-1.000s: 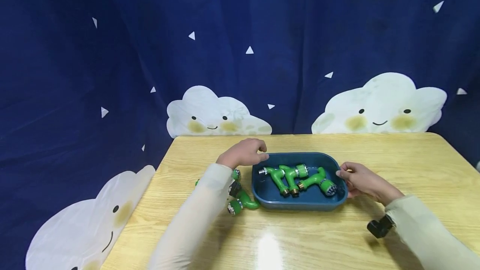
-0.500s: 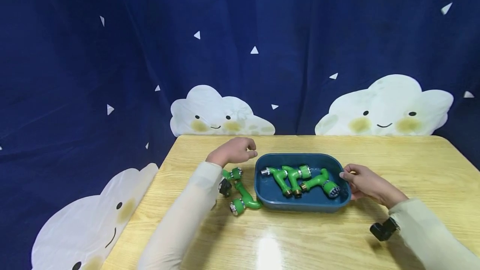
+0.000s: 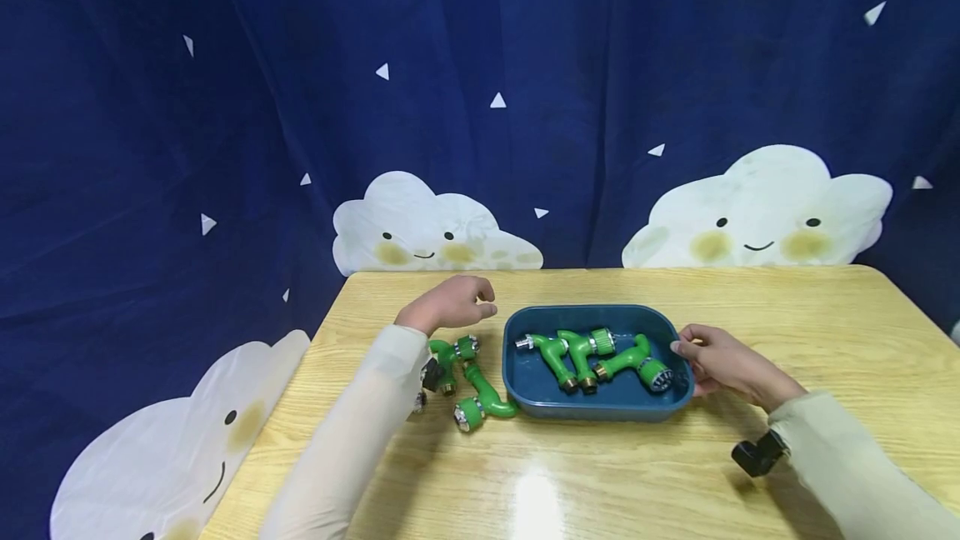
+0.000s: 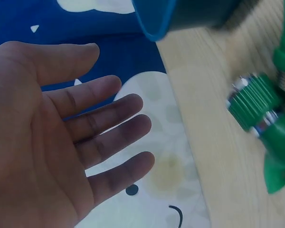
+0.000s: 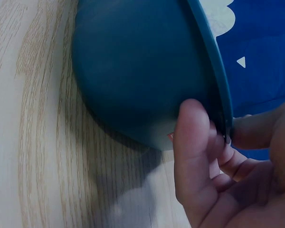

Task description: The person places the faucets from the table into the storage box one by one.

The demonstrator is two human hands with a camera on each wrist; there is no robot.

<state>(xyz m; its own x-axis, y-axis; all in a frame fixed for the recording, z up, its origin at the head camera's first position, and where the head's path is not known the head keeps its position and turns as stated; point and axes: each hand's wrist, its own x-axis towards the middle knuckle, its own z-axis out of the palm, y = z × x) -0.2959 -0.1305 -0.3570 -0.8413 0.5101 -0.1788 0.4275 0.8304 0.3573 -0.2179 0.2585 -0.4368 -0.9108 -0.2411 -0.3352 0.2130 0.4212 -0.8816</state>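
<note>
My left hand (image 3: 450, 302) is raised left of the blue plastic basin (image 3: 592, 410), apart from it. Its palm (image 4: 52, 133) and relaxed fingers hold nothing in the left wrist view. At the basin's right end, my right hand (image 3: 731, 367) pinches the rim, thumb on one side and fingers on the other. Three green taps lie inside: one with a silver nozzle (image 3: 555, 354), a middle one (image 3: 582, 352) and a right one (image 3: 648, 369). On the table, a green tap (image 3: 491, 398) lies beside the basin's left wall, and another tap (image 3: 447, 357) lies behind it.
The wooden table (image 3: 637, 482) carries everything. A metallic piece (image 3: 420, 401) shows partly from behind the left sleeve, the rest hidden. A dark blue curtain (image 3: 450, 40) with white clouds hangs behind the table and along its left side. Black wrist cameras (image 3: 759, 452) sit on the sleeves.
My left hand has drawn away leftward from the basin's left rim, baring more of the taps on the table. The right hand keeps its hold on the basin, which stays in place.
</note>
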